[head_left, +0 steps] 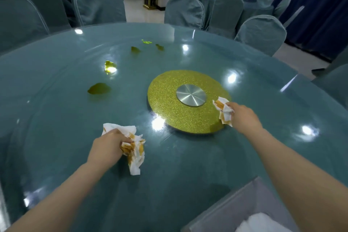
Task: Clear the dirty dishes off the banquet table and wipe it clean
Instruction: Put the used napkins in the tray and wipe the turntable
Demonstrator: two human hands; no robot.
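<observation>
Gripping a stained wad of tissue [134, 146], the left hand [108, 147] presses it on the glass table [56, 118]. Right hand [243, 116] clutches a smaller stained tissue [223, 110] against the gold turntable's [169, 100] rim. Yellowish spills [98, 88] lie beyond the left grip. Gray bin [235, 209] by right forearm holds white paper [261, 222].

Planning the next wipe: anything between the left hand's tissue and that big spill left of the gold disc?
Nothing visible. The left hand grips its tissue on the table; only bare glass lies between it and the spill.
</observation>
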